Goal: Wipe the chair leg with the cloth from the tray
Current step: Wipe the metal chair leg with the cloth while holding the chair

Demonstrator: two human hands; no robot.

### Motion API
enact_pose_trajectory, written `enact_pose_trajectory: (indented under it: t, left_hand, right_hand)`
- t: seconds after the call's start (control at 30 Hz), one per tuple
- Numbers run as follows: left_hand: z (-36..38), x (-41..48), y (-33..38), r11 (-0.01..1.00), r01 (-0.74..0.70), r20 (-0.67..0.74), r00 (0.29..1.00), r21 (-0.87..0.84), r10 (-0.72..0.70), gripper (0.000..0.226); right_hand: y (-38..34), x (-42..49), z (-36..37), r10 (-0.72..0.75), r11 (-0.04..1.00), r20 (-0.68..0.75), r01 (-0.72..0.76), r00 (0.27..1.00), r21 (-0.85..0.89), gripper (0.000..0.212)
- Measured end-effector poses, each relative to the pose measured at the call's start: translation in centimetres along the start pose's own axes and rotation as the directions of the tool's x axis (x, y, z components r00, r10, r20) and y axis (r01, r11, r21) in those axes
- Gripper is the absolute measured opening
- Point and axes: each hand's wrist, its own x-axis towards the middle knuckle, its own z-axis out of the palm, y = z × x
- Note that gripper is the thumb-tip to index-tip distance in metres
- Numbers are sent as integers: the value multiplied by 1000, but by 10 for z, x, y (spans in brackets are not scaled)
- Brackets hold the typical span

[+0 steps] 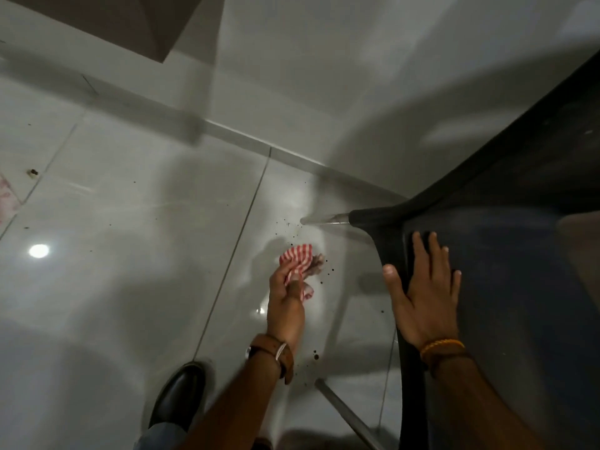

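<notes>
A dark chair fills the right side, seen from above. One silver metal leg juts left from its far corner, and another leg shows near the bottom. My left hand grips a bunched red-and-white striped cloth above the floor, below and left of the far leg and apart from it. My right hand lies flat with fingers spread on the chair seat's left edge. The tray is out of view.
Glossy pale floor tiles carry scattered dark specks around the far leg. My dark shoe stands at the bottom left. A skirting line and a wall run across the back, with a brown surface at top left.
</notes>
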Motion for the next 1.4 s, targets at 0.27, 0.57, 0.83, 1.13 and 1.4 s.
enact_pose_trajectory:
  t: [0.27, 0.57, 0.83, 1.13, 1.4]
  left_hand:
    - [43, 70, 7, 986, -104, -72, 993, -127, 96, 38]
    - [107, 127, -15, 988, -154, 177, 972, -21, 155, 41]
    - [78, 242, -55, 968, 43, 189, 978, 249, -92, 40]
    - [104, 103, -10, 992, -97, 210, 971, -82, 112, 42]
    - [87, 176, -31, 985, -119, 265, 961, 126, 83, 49]
  right_hand:
    - [4, 0, 7, -13, 996, -33, 10, 999, -90, 87]
    - [-3, 1, 2, 22, 996, 8, -21, 1000, -92, 87]
    - [-3, 2, 2, 11, 998, 4, -11, 1000, -59, 81]
    - [-7, 1, 0, 24, 996, 18, -23, 1000, -84, 87]
    - [-10, 1, -2, 22, 997, 25, -20, 999, -76, 86]
